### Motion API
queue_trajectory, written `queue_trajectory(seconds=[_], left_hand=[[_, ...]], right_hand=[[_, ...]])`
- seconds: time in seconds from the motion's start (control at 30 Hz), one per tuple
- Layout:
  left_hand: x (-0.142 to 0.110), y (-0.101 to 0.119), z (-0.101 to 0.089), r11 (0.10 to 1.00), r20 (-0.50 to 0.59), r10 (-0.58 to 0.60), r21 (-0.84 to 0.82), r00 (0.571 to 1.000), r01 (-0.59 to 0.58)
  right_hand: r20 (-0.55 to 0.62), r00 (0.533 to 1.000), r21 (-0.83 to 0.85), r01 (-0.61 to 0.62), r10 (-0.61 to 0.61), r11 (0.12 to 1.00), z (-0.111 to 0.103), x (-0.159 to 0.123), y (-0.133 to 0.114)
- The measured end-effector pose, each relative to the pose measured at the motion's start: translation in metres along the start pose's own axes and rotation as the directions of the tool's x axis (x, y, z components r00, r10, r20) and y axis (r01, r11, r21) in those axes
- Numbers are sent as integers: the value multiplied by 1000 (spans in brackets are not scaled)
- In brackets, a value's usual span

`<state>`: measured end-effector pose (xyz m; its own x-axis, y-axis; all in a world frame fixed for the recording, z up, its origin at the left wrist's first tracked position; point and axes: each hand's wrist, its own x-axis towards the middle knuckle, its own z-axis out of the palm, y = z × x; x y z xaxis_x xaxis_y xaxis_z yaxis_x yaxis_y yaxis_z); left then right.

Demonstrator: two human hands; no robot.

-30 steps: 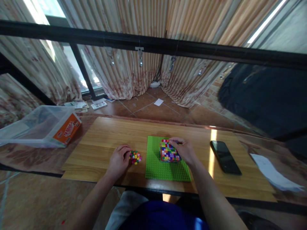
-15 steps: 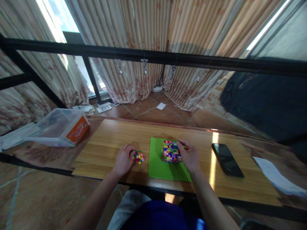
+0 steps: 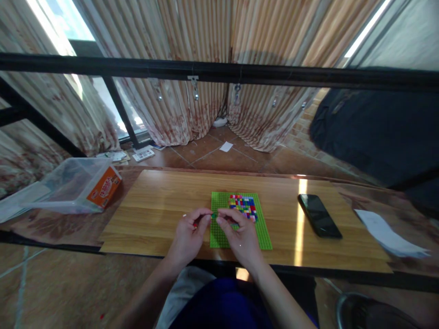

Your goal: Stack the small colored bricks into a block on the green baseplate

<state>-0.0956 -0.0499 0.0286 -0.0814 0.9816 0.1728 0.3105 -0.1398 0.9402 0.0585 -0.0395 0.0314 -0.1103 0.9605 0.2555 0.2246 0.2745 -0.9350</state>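
My left hand (image 3: 188,235) and my right hand (image 3: 243,235) meet over the left part of a green studded baseplate (image 3: 264,237). Their fingertips pinch a tiny green brick (image 3: 214,215) from both sides. Behind my right hand, a block of small multicoloured bricks (image 3: 244,203) stands on the baseplate, its near left part covered by my fingers. A red brick (image 3: 195,225) shows by my left fingers, and a small white bit (image 3: 184,215) is visible at its knuckles. My left hand hides most of the area where loose bricks lay.
A black phone (image 3: 319,215) lies on the wooden board (image 3: 154,192), with white paper (image 3: 387,233) farther right. A clear plastic box (image 3: 75,183) with an orange label stands at the left. A black metal bar (image 3: 212,71) crosses in front of the curtains (image 3: 192,114).
My right hand has left the brick block's right side and moved left. My left hand has moved right from the loose bricks, and both now meet at a small green brick.
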Motion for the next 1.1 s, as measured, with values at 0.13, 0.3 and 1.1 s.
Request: queue_trajectory(seconds=[0.13,0.3,1.1], left_hand=[[-6,18,2,992,24,80,95,996,-82],[-9,22,5,998,22,39,-45,999,-38],[-19,32,24,902,-117,271,377,956,-210]], right_hand=[[-20,999,68,-26,28,997,3,-3,-3],[-46,994,189,-84,94,978,1,-6,-4],[-148,971,-342,128,-188,931,1,-15,-24]])
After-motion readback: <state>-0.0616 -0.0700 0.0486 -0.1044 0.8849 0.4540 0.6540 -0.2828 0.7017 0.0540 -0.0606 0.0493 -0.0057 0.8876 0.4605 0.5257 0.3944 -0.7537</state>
